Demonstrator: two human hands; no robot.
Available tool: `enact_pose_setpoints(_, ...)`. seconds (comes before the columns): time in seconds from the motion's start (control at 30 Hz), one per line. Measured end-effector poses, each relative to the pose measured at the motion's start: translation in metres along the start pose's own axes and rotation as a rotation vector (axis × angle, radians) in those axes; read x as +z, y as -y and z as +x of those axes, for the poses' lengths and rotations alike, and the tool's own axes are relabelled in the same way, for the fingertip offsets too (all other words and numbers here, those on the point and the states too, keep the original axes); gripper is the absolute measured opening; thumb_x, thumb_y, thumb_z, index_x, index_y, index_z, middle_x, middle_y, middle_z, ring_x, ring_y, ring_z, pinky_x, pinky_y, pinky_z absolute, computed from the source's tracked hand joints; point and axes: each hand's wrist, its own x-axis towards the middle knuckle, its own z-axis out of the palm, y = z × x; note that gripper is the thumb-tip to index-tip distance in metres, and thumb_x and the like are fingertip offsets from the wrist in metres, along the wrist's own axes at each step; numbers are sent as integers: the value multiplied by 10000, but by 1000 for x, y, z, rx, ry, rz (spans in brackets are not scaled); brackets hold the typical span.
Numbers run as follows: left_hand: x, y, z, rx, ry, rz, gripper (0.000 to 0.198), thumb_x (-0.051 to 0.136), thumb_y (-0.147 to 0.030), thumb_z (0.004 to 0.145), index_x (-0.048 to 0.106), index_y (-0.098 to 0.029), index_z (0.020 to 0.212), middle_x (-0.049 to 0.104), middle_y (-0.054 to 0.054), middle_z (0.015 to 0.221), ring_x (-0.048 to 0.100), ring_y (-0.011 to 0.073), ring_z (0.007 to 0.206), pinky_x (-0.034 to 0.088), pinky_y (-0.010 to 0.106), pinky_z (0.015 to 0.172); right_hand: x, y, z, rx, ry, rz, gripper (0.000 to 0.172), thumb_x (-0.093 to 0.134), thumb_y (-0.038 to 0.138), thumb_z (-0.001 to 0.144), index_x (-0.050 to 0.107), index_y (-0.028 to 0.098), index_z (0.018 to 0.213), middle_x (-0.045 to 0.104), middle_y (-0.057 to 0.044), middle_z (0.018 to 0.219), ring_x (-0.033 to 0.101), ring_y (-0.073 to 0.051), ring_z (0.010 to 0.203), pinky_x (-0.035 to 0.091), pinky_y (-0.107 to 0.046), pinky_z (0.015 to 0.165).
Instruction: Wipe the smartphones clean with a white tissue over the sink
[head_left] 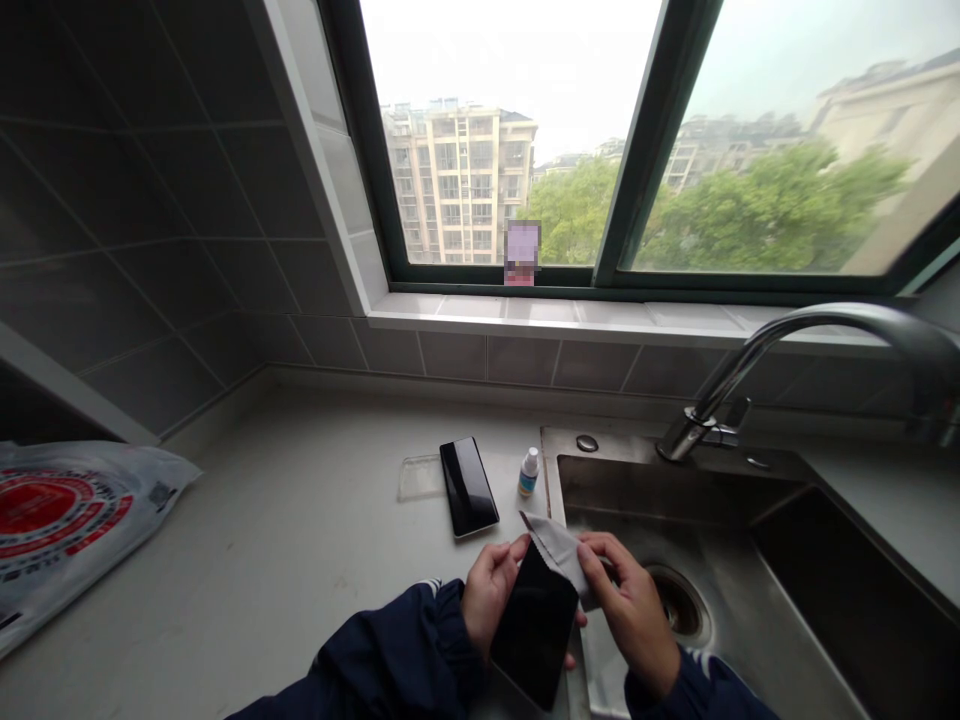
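My left hand [491, 590] grips a black smartphone [534, 625] by its left side, with fingertips showing past its right edge. In my right hand [634, 605] is a light grey cleaning cloth [561, 552] with a zigzag edge, pinched between thumb and fingers. The cloth lies over the upper right corner of the phone. Beyond my hands, a second dark phone [469, 487] rests on the counter, its left edge by a clear phone case [420, 478]. A small white-capped spray bottle [529, 473] stands upright beside the sink.
A steel sink [551, 470] with a chrome faucet [750, 350] takes up the right side, its drain [679, 605] beyond my right hand. A printed plastic bag [75, 530] lies on the pale counter [300, 500] at left. Behind runs a tiled windowsill [480, 310].
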Motion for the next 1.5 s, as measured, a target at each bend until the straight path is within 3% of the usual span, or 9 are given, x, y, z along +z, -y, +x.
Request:
enact_pose_setpoints(0.17,-1,1,-2,-18,-13,9,523,374,-440,857,509,-280,1337,709,92,983,660,322,907,531,510,779,0,0,-1,-28,-10,-36,295,476,450,960,651,214,934,670,-46,961,656,-196,879,534,-268,762)
enact_pose_setpoints(0.3,-2,2,-2,0,-13,-1,521,406,-415,840,512,-269,1328,703,97,1006,668,320,865,537,497,738,1,1,-3,-80,-82,-80,278,527,424,933,607,227,1112,620,-80,1140,601,-250,1066,511,-380,913)
enact_pose_setpoints(0.5,-4,0,1,9,-28,-16,536,365,-563,893,533,-237,1284,676,129,1087,675,309,840,530,488,726,-1,9,-7,-414,-161,-303,127,569,258,909,665,251,991,561,-103,1229,524,-306,1182,484,-497,954)
enact_pose_setpoints(0.7,-2,0,6,34,-47,-42,551,404,-554,897,556,-154,1243,676,119,1017,658,275,922,483,454,878,-2,14,-8,-633,-65,-341,275,549,81,883,649,247,1079,649,-76,1006,607,-248,1016,531,-419,851)
enact_pose_setpoints(0.8,1,1,8,83,-22,-47,554,453,-525,881,555,-122,1248,662,122,1020,638,262,949,451,421,916,-2,17,-9,-667,22,-348,308,552,74,878,625,227,1135,671,-72,987,623,-234,975,534,-395,829)
enact_pose_setpoints(1.0,6,2,11,94,22,-106,563,467,-541,871,536,-164,1284,618,109,1076,618,237,976,427,354,913,-1,18,-8,-712,88,-490,304,567,147,893,624,227,1180,661,-77,1212,573,-262,1198,460,-465,998)
enact_pose_setpoints(1.13,2,3,10,98,27,-132,559,439,-537,884,545,-170,1292,618,115,1113,611,248,1032,411,352,947,-2,13,-8,-694,147,-599,403,540,193,916,559,237,1317,593,-68,1348,508,-268,1299,396,-498,1074)
enact_pose_setpoints(1.3,-11,5,10,67,-22,-96,581,407,-536,900,569,-137,1290,642,128,1149,573,276,1139,360,387,1029,-2,10,-8,-639,161,-674,535,510,252,941,398,231,1464,474,-80,1457,408,-278,1378,367,-499,1102)
enact_pose_setpoints(1.5,-17,7,10,99,-89,-71,531,413,-472,922,631,-89,1218,679,130,1138,547,256,1205,310,345,1090,3,8,-9,-603,157,-727,610,486,287,955,271,219,1522,364,-81,1524,273,-304,1439,335,-539,1112)
